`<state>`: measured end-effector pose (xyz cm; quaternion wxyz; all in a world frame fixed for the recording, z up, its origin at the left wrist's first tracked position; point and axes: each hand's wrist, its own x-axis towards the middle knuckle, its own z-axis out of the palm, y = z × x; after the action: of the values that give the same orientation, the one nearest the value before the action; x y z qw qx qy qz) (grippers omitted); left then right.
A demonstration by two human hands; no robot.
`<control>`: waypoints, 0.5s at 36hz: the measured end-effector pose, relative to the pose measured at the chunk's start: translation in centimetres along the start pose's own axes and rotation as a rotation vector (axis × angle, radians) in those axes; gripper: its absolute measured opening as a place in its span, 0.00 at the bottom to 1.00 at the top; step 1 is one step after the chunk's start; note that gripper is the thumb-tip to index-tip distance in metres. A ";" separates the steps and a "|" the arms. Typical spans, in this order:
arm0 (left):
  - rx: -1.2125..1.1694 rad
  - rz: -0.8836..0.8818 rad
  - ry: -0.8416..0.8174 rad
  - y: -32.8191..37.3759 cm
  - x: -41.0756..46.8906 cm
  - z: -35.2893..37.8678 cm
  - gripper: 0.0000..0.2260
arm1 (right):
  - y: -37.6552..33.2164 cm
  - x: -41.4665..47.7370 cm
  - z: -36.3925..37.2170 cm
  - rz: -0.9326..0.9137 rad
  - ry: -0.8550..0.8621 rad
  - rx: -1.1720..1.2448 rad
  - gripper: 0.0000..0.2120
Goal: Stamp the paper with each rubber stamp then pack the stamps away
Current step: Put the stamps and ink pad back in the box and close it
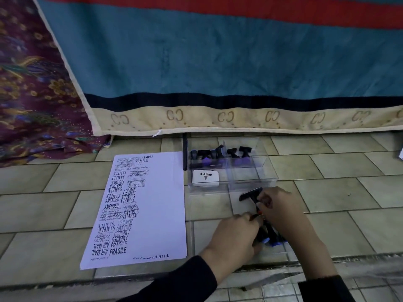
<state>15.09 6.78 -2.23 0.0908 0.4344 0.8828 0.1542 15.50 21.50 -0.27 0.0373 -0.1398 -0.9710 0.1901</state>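
Note:
A white sheet of paper (152,205) covered in black stamp prints lies on the tiled floor at left. To its right stands a clear plastic organiser box (268,171). Several black stamps (220,154) with purple bases stand in its far compartments, beside a white Artline ink pad (205,177). My right hand (281,208) pinches a black T-handled stamp (250,196) over a near compartment. Below it, my left hand (235,234) grips more black stamps with blue bases (270,238), partly hidden by my fingers.
A teal, red and cream patterned mattress (218,62) stands along the back, with purple floral cloth (32,94) at the left. A dark pen-like stick (185,153) lies between paper and box. A raised floor edge (65,282) runs along the bottom.

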 end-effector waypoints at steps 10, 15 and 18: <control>0.068 0.041 -0.016 0.8 0.2 0.0 0.16 | 0.4 -0.7 0.4 0.022 -0.065 -0.049 0.11; 0.055 0.018 0.000 0.9 0.1 -0.3 0.14 | 0.5 -0.7 0.3 0.025 -0.101 -0.021 0.11; 0.043 0.010 0.002 0.8 -0.2 -0.7 0.14 | 0.5 -0.7 0.1 0.002 -0.098 -0.008 0.09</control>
<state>15.60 6.93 -1.25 0.0799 0.4403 0.8839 0.1361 16.25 21.68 -0.54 -0.0108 -0.1314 -0.9723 0.1929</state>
